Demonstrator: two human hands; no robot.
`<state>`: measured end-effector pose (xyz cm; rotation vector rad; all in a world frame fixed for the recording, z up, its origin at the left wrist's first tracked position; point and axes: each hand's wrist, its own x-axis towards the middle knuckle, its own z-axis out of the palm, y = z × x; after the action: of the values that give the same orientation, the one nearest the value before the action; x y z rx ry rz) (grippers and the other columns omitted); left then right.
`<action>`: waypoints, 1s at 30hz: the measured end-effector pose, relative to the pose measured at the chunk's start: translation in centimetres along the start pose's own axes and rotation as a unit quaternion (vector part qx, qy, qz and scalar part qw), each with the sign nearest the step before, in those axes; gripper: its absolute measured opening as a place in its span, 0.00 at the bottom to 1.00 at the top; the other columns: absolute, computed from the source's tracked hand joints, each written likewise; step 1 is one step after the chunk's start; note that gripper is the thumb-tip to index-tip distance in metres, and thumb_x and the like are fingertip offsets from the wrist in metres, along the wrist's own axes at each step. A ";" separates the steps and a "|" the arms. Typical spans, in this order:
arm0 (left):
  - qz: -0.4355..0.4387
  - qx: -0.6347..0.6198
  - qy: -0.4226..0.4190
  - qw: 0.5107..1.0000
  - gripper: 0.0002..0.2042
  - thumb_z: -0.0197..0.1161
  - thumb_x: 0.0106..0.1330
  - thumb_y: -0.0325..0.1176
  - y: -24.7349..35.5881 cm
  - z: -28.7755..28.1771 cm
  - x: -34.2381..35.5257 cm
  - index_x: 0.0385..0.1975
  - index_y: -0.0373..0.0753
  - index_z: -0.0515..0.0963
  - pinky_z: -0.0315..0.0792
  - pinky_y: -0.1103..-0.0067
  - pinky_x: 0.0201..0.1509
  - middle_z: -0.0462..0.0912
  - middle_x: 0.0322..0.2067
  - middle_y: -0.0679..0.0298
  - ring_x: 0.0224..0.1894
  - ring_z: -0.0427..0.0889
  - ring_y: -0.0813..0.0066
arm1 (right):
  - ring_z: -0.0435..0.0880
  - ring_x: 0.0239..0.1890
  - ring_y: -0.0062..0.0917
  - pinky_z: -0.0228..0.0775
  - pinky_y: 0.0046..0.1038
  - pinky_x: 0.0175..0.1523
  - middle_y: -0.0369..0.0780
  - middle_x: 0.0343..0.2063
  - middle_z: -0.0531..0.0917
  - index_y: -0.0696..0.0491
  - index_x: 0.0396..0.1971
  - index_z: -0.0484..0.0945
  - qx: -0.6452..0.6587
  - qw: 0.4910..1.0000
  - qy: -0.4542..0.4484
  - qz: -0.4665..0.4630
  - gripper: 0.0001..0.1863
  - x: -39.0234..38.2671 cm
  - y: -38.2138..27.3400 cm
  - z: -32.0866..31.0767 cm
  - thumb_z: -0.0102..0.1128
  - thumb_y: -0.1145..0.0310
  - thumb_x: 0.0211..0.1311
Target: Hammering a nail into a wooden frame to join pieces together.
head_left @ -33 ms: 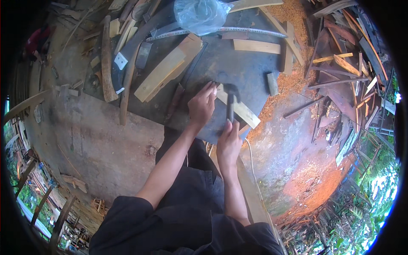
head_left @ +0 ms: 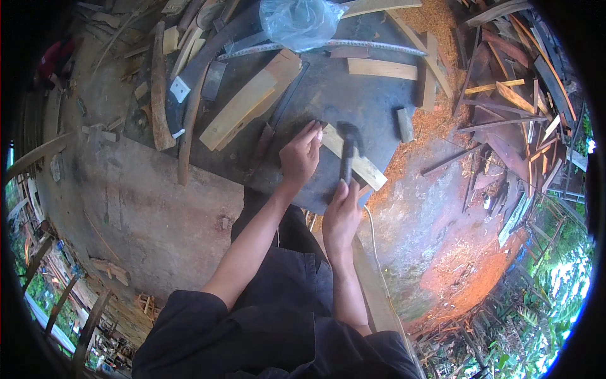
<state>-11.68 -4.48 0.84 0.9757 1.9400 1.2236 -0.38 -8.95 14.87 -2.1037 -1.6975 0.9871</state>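
My right hand (head_left: 341, 218) is wrapped round the handle of a dark hammer (head_left: 348, 158). The hammer's head is blurred and sits above a short pale wood block (head_left: 369, 172) on the dark work surface. At the block's far left end, the fingers of my left hand (head_left: 299, 159) are pinched together. Whatever they may hold there is too small to make out. The block runs slantwise from my left fingertips down to the right, with the hammer crossing in front of its middle.
Stacked pale boards (head_left: 249, 104) lie left of my hands. A clear plastic bag (head_left: 302, 24) rests at the far edge by a measuring tape (head_left: 379, 45). A small wood offcut (head_left: 405, 125) stands to the right, near orange sawdust (head_left: 454, 287). Another person (head_left: 55, 63) is at far left.
The hammer has shifted slightly to the right and its head appears a little lower over the wood block. My left hand has stayed in place.
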 end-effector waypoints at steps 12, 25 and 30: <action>0.068 0.042 0.020 0.997 0.12 0.64 0.76 0.30 0.7 -0.4 -0.1 0.53 0.38 0.88 0.87 0.68 0.51 0.90 0.53 0.50 0.51 0.92 0.54 | 0.85 0.31 0.63 0.74 0.61 0.30 0.59 0.26 0.85 0.56 0.44 0.69 -0.089 0.996 0.000 0.008 0.16 1.3 3.4 3.7 0.46 0.57 0.87; 0.231 0.231 -0.059 0.943 0.27 0.76 0.63 0.36 0.8 -3.6 -1.0 0.61 0.33 0.81 0.82 0.64 0.50 0.89 0.44 0.53 0.47 0.86 0.54 | 0.78 0.26 0.36 0.69 0.41 0.35 0.51 0.25 0.79 0.63 0.46 0.78 0.112 0.988 0.100 0.037 0.21 -2.5 6.5 -1.7 0.45 0.58 0.88; 0.212 0.250 -0.125 0.937 0.25 0.76 0.62 0.34 1.7 -4.1 0.2 0.61 0.37 0.83 0.83 0.61 0.49 0.89 0.40 0.53 0.45 0.87 0.55 | 0.83 0.26 0.52 0.69 0.47 0.32 0.57 0.25 0.81 0.60 0.46 0.78 0.112 0.986 0.113 0.050 0.18 -4.1 8.6 -4.5 0.49 0.58 0.87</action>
<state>-14.72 -5.67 3.91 1.7941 1.9264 0.7626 8.68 -14.30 14.56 -2.0797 -1.3206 0.8812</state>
